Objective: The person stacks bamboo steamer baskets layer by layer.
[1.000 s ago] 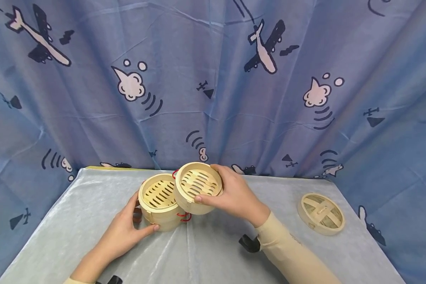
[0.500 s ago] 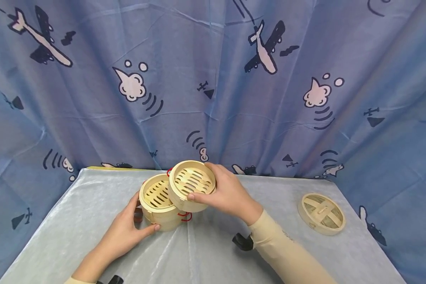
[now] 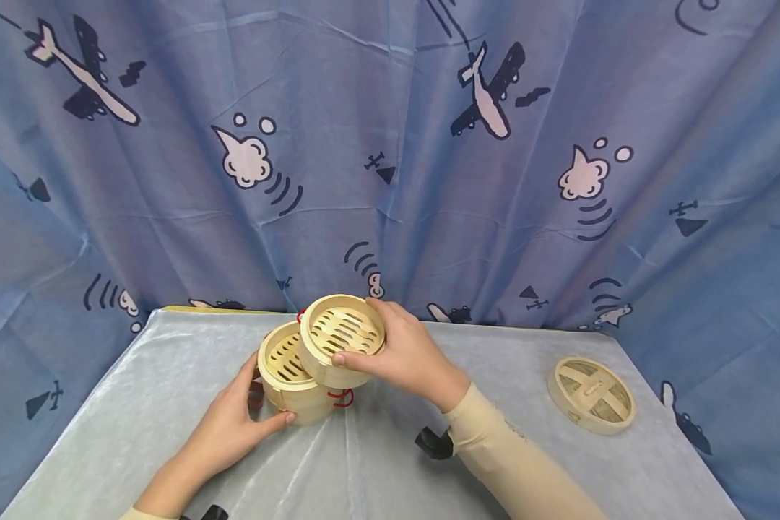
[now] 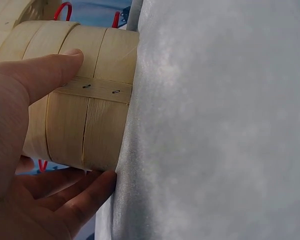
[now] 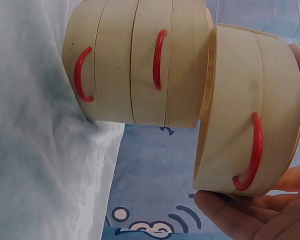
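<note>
A left hand, low and left of centre in the head view, curls thumb and fingers round the side wall of a stack of round pale bamboo steamer tiers with red wire handles, gripping it where it stands on a table draped in pale grey velvety cloth. The left wrist view shows the thumb laid across the stack's stapled band and the fingers under its lower edge, against the cloth. Just beyond, at centre frame, a right hand in a cream sleeve holds a single round bamboo steamer tier with a slatted floor by its rim, thumb on the near side and fingers round the far side. This tier is tilted and overlaps the right part of the stack's open top; in the right wrist view its lower edge meets the stack's upper rim, the rest lifted clear. At the right edge of the table, well apart from both hands, lies a round bamboo lid with crossed strips. Behind everything hangs a blue curtain printed with cartoon aeroplanes and clouds, filling the upper half of the frame.
</note>
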